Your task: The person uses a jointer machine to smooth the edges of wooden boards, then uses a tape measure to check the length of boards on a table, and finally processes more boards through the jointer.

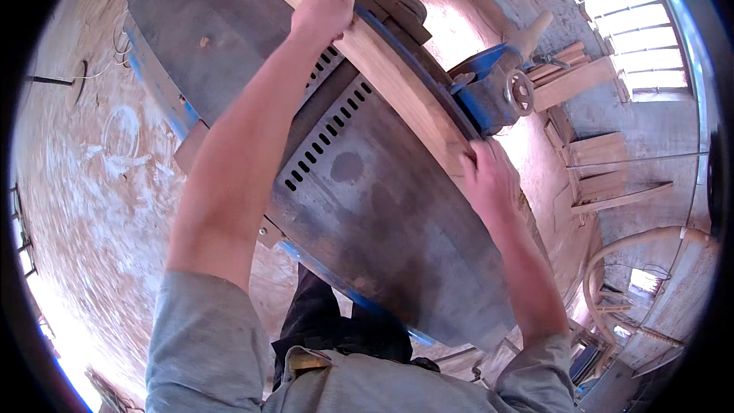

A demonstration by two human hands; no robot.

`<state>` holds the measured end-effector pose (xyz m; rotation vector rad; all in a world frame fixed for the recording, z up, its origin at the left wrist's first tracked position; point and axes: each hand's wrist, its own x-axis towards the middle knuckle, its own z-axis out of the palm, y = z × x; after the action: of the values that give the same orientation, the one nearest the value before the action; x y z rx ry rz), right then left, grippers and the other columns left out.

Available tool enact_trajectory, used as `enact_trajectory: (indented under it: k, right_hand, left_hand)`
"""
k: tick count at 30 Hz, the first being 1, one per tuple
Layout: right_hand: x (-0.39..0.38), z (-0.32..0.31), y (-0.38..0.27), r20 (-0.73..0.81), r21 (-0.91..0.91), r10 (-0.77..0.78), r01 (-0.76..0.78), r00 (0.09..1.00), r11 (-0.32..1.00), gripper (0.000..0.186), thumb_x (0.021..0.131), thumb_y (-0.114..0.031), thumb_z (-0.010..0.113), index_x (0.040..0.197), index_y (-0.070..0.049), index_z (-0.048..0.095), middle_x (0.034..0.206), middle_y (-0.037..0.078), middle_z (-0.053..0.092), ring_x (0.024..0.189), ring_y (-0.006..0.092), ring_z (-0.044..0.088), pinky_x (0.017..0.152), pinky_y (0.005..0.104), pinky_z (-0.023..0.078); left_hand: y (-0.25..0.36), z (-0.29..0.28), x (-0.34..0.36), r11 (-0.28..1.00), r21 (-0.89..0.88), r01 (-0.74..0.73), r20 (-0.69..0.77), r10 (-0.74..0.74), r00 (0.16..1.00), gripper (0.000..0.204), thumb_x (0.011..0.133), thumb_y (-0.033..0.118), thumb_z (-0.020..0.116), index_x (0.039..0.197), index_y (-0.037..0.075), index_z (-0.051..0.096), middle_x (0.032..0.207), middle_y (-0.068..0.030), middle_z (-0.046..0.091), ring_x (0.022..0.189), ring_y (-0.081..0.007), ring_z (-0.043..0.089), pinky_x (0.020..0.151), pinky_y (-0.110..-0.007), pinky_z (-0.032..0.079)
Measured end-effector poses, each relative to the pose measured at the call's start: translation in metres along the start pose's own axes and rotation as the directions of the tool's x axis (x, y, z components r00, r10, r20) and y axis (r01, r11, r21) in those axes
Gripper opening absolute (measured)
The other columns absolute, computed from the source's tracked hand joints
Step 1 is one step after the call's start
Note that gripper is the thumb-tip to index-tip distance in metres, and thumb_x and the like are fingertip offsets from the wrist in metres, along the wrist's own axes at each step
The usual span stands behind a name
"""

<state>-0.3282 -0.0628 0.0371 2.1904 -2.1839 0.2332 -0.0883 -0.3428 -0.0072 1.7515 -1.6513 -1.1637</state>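
A long pale wooden board lies along the fence of a jointer with a grey metal table. It crosses the dark slot of the cutter gap, which has slotted plates on both sides. My left hand is closed on the board beyond that gap, its fingers curled over the top edge and partly hidden. Nearer to me, my right hand grips the board's near end, thumb and fingers bent around it. The far end of the board runs out of the picture at the top.
A blue bracket with a handwheel sits behind the fence. Boards lean and lie by the wall at the right, under a barred window. A thick hose curves at the lower right. The floor is dusty.
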Motion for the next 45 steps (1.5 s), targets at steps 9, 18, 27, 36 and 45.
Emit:
enact_trajectory:
  k: [9,18,27,36,45]
  right_hand:
    - [0.019,0.014,-0.006,0.008,-0.039,-0.062,0.063,0.998,0.997,0.017,0.084,-0.018,0.068,0.086,-0.008,0.055,0.086,0.009,0.054,0.080,0.0305,0.061,0.065,0.0423,0.050]
    - [0.096,0.032,-0.062,-0.042,-0.016,-0.122,0.121,0.992,0.993,0.016,0.088,-0.020,0.064,0.088,-0.007,0.055,0.088,0.011,0.054,0.082,0.0305,0.063,0.066,0.0419,0.054]
    - [0.192,0.053,-0.131,-0.084,-0.011,-0.156,0.156,0.984,0.988,0.017,0.090,-0.019,0.062,0.091,-0.002,0.064,0.093,0.015,0.061,0.086,0.0327,0.066,0.073,0.0423,0.054]
    - [0.274,0.076,-0.176,-0.149,-0.014,-0.266,0.267,0.952,0.964,0.025,0.089,-0.021,0.059,0.100,0.002,0.063,0.104,0.023,0.063,0.096,0.0387,0.063,0.081,0.0479,0.051]
    - [0.353,0.076,-0.220,-0.026,-0.026,-0.207,0.207,0.978,0.978,0.027,0.093,-0.027,0.057,0.096,-0.001,0.062,0.100,0.021,0.065,0.095,0.0390,0.063,0.082,0.0492,0.050]
  left_hand:
    - [-0.026,-0.061,0.088,0.991,-0.136,0.013,-0.093,-0.026,0.995,0.049,0.096,0.038,0.048,0.068,0.001,0.062,0.060,-0.0090,0.059,0.046,-0.0185,0.054,0.041,-0.033,0.042]
    - [-0.010,-0.111,0.081,0.974,-0.225,0.007,-0.321,-0.081,0.944,0.037,0.096,0.034,0.052,0.091,-0.002,0.062,0.072,-0.0111,0.062,0.049,-0.0193,0.057,0.042,-0.034,0.044]
    - [-0.101,-0.236,-0.055,0.888,0.192,-0.418,-0.448,0.458,0.768,0.038,0.099,0.039,0.051,0.099,0.003,0.065,0.084,-0.0039,0.063,0.071,-0.0091,0.058,0.061,-0.024,0.044]
    - [-0.260,-0.296,-0.254,0.990,0.077,0.116,-0.693,-0.030,0.720,0.042,0.102,0.033,0.047,0.140,0.018,0.052,0.077,0.0019,0.055,0.062,-0.0024,0.043,0.053,-0.016,0.033]
    - [-0.282,-0.248,-0.346,0.928,-0.343,0.142,-0.589,-0.330,0.738,0.047,0.101,0.026,0.050,0.145,0.010,0.043,0.070,0.0050,0.044,0.056,-0.0021,0.037,0.047,-0.017,0.031]
